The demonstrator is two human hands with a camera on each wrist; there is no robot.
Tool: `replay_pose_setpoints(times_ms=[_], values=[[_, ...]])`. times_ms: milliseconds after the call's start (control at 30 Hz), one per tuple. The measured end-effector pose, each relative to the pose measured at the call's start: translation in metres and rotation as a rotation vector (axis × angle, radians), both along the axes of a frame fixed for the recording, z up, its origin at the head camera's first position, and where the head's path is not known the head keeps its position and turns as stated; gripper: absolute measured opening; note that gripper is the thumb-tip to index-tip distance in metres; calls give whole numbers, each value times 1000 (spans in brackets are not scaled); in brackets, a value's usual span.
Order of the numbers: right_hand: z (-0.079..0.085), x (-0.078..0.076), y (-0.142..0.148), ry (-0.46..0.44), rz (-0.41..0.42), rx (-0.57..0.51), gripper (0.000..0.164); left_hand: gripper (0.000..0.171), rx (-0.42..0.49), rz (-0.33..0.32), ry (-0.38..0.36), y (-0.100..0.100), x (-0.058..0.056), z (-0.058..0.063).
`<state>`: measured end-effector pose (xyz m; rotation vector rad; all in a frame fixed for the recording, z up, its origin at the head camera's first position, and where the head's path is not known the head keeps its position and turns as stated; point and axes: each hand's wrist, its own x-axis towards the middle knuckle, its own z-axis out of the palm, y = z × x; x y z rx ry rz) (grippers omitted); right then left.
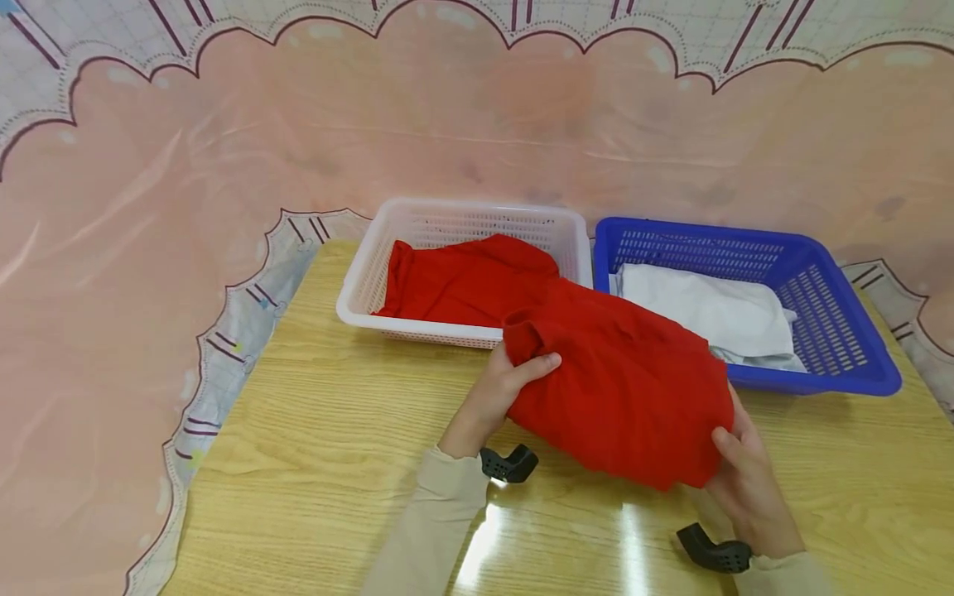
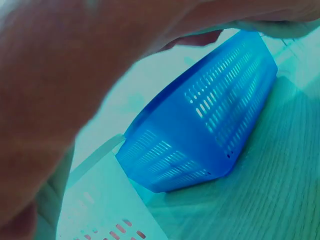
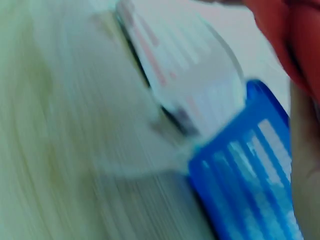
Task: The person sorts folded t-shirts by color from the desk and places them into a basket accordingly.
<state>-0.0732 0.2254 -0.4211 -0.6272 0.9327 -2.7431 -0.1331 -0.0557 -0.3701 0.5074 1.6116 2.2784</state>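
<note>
A folded red cloth garment (image 1: 626, 381) is held up above the table, in front of the two baskets. My left hand (image 1: 503, 389) grips its left end, thumb on top and the fingers hidden beneath. At the right end my right hand (image 1: 745, 472) holds the cloth with its thumb over the edge. Another red garment (image 1: 469, 281) lies folded in the white basket (image 1: 425, 324). Folded white cloth (image 1: 701, 310) sits inside the blue basket (image 1: 857, 382). In the right wrist view, part of the red garment (image 3: 305, 40) shows at the upper right.
Both baskets stand side by side at the back of the wooden table (image 1: 313, 447). A patterned pink sheet (image 1: 447, 124) hangs behind them. Black wrist devices (image 1: 510, 463) are worn on both wrists.
</note>
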Motion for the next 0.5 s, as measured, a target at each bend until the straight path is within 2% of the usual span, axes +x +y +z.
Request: replay_pose_setpoints(times_ms=[67,167,267,300,367,500], values=[[-4,-1,-5,7,17,-96,40,38,23,16,5,0,2,5],[-8,-1,-10,12,51,-200,37,38,49,35,10,0,3,8],[-8,-1,-13,13,69,-173,35,38,64,62,11,0,3,8],[-6,-2,-14,5,62,-131,34,39,69,69,10,-1,3,8],[-2,-2,-16,-22,13,24,33,40,85,82,-1,-1,2,5],[10,-6,-23,-120,-128,502,44,41,105,130,-69,-3,-4,-6]])
